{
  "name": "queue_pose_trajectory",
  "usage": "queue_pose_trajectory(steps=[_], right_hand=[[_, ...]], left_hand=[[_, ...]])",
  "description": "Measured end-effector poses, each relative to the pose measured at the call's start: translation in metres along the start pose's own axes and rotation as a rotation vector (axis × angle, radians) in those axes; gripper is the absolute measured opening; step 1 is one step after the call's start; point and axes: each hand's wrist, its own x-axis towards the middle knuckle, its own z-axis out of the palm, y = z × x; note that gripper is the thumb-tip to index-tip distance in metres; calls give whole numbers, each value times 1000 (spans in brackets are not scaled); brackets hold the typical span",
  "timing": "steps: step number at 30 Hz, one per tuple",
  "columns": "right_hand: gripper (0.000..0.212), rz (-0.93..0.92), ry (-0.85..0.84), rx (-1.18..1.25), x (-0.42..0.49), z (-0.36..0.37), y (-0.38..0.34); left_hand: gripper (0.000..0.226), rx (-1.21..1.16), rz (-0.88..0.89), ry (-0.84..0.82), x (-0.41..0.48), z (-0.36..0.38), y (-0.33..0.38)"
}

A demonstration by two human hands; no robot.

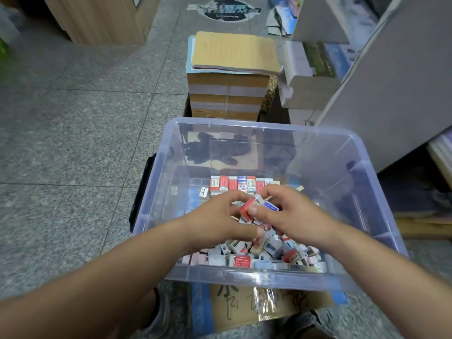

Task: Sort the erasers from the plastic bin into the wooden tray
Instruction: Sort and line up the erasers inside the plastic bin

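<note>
At the centre of the frame, over the clear plastic bin (156, 192), the left hand (217, 218) curls its fingers round a red-sleeved eraser (246, 207) while the right hand (296, 216), fingers bent, pinches a blue-labelled eraser (271, 206) beside it, above loose erasers (242, 259) heaped along the bin's lower edge.

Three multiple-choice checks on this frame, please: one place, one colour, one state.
1. Where in the clear plastic bin stands the tidy row of upright erasers? A far side B near side C left wall
2. The small eraser pinched between the left hand and right hand has a sleeve coloured: A green B red C yellow
3. Both hands are: A flat on floor B gripping the rim C pinching erasers
Key: A, it stands beyond the loose pile; B, red wrapper shows; C, fingers curl round them.
</note>
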Motion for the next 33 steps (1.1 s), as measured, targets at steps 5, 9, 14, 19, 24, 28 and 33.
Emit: queue_pose_trajectory(steps=[5,9,14,19,24,28,33], right_hand=[[35,57,-51,88,4,5,-2],[27,91,-118,142,4,1,-3],[17,9,-165,24,1,-6,-6],[22,104,-9,-15,7,-2,1],[14,295,28,310,22,-10,10],[17,412,295,462,56,-26,31],[14,624,465,344,106,-29,76]], left_hand=[[37,-29,-5,38,10,-1,-7],[33,33,-15,83,11,-6,-8],[39,121,2,96,14,-8,-12],[18,80,-34,115,13,-10,-9],[12,-18,-61,132,16,-12,-9],[15,-83,-55,138,18,-14,-8],[16,-115,-63,161,20,-16,-8]])
